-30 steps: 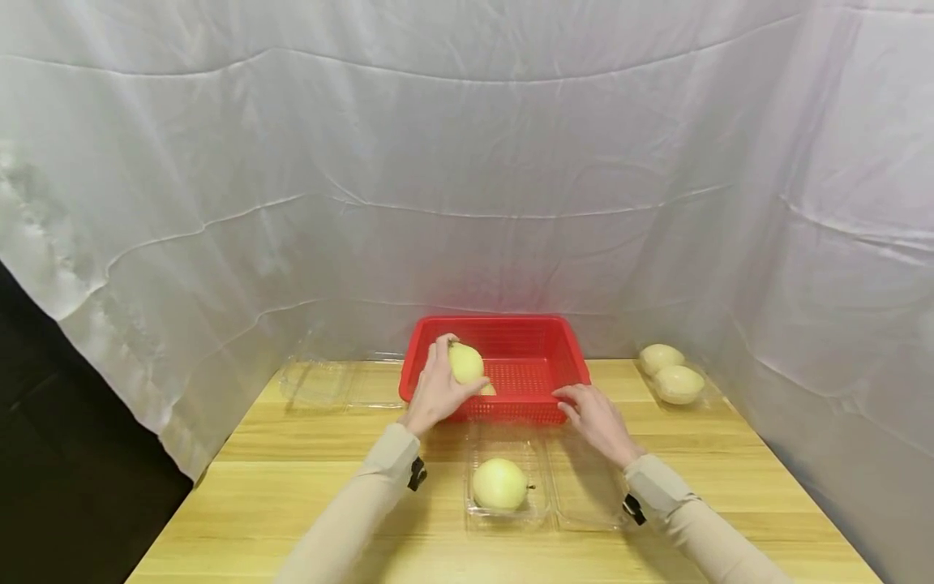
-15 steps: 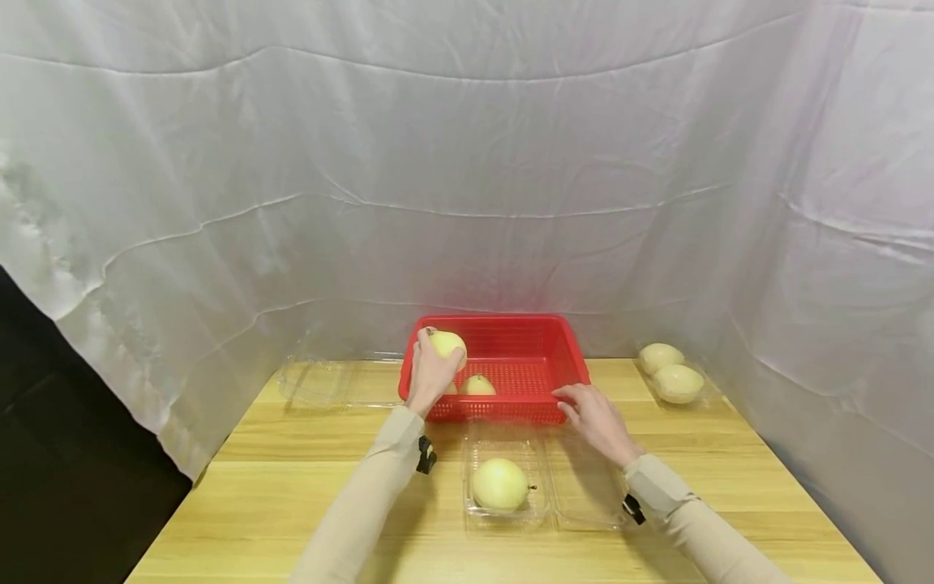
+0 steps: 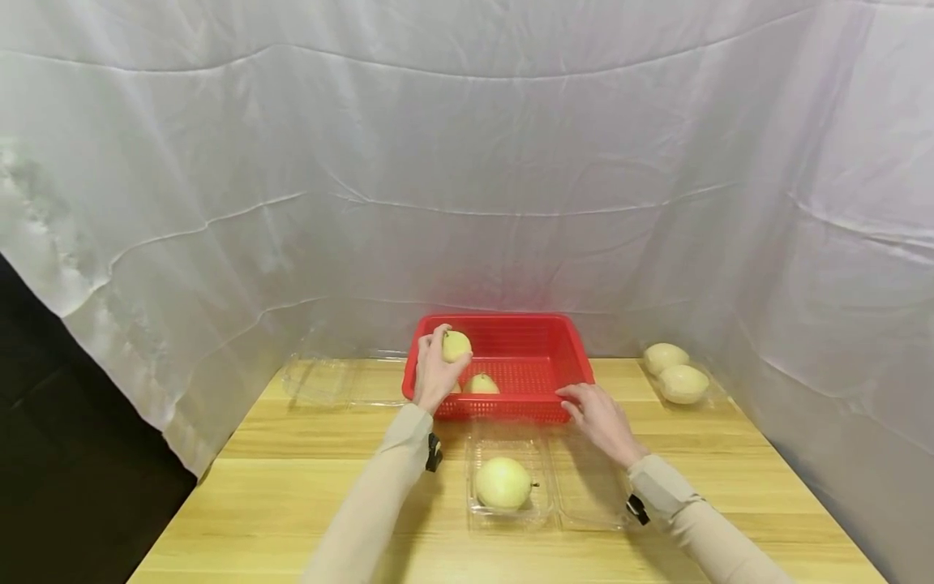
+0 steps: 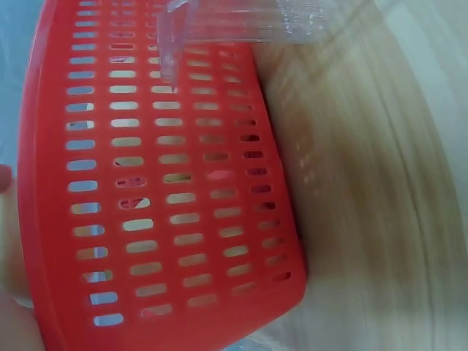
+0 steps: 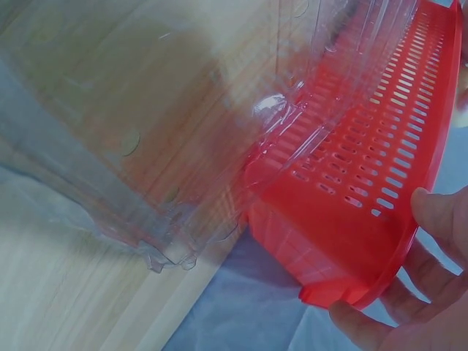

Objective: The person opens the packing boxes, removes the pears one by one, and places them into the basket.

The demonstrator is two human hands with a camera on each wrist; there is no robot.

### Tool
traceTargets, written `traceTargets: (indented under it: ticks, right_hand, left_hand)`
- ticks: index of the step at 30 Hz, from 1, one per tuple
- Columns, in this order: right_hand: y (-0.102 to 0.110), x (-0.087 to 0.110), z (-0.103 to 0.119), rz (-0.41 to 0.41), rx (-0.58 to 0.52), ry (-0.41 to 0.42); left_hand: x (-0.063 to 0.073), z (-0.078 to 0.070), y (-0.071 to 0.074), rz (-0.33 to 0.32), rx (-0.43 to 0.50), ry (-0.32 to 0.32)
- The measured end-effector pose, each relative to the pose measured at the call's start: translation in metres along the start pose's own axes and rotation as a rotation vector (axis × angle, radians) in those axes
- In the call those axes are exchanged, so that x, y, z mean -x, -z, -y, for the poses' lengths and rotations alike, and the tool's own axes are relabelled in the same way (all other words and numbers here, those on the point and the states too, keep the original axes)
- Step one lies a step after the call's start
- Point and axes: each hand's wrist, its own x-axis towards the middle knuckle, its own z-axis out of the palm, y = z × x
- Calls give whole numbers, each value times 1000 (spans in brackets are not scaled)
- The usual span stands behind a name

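Pear (image 3: 457, 346) is in the L hand (image 3: 434, 373), up over the L side of the basket (image 3: 536, 326); that grip is closed round it, fingers one side, thumb the other, prob. b/c a smooth round fruit needs backing both ways. R hand (image 3: 600, 423) pinches the basket's front rim by its R corner, prob. to steady it. Box (image 3: 507, 444) lies open on the tabletop (image 3: 248, 519) just in front, w/ 1 boxed pear (image 3: 503, 484) in its L half, stem to the R; prob. set there for a short reach.

Hard to see: low pear (image 3: 481, 384) in the basket is part hid by the front wall, & what looks like another by the L hand, so can't tell the full count. L-wrist cam misses the held fruit, w/ only bits of hand at the edge. R-wrist cam crops the R hand. Box's clear edges fade into the tabletop.
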Motion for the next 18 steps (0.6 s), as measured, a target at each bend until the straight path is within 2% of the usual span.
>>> traceTargets:
  ticks: [4,12,18]
  right_hand:
    - [0,0,1,-4,-1,5]
    - [-3,0,0,-1,-1,-1]
    - [-3,0,0,-11,-6,-1]
  left_hand:
    - [-4,0,-3,27,-45,-11]
    - [-12,5,-8,98,-157,-120]
    - [-16,6,-12,144,-177,-122]
